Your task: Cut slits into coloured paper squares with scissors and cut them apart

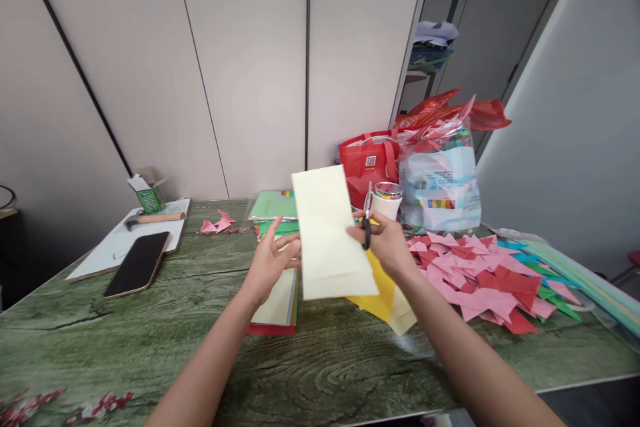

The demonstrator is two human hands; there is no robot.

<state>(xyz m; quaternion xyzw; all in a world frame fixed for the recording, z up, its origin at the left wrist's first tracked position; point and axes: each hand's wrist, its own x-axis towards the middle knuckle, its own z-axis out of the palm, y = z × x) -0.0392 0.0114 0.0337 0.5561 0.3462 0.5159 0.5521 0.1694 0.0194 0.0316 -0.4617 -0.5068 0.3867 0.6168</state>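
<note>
A pale yellow sheet of paper (327,233) is held upright above the table between both hands. My left hand (273,260) pinches its left edge, fingers partly spread. My right hand (385,240) grips its right edge and also holds a pair of scissors (368,217), blades pointing up. Under the sheet lie a stack of coloured paper (277,310) and yellow cut sheets (387,300).
Pink and red folded paper pieces (480,277) pile up at the right, with green and blue strips (575,273) beyond. A red bag (367,160), a plastic bag (440,180) and a white cup (387,199) stand behind. A phone (137,263), hammer (153,218) and small box (147,193) lie left.
</note>
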